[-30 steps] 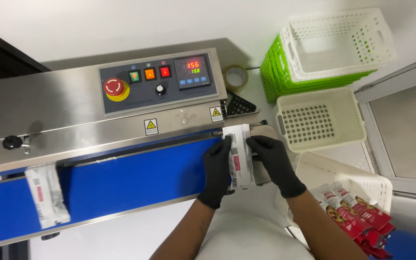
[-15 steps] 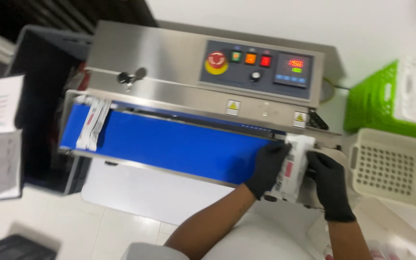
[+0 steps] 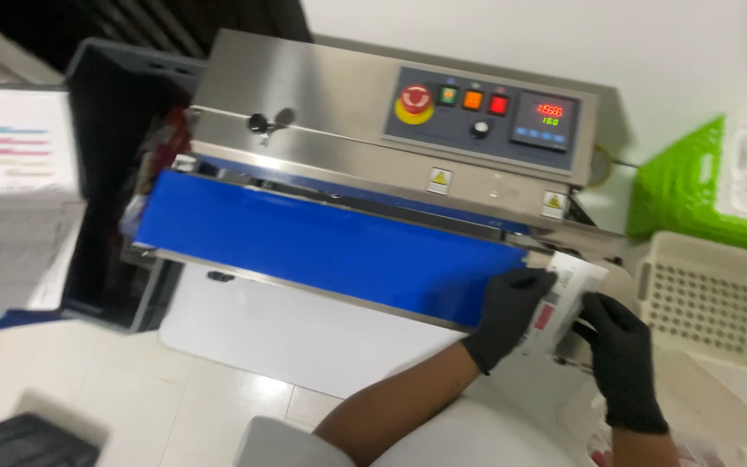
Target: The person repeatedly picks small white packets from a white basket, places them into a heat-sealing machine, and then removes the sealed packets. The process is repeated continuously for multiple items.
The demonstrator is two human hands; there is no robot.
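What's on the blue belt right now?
The blue belt is bare along most of its length. At its right end both gloved hands, left hand and right hand, hold a white packet. The belt part under the hands is covered.

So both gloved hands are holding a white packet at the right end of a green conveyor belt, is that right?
Not quite: the belt is blue, not green, as the head view shows. The left hand and right hand, both in black gloves, do hold the white packet at its right end.
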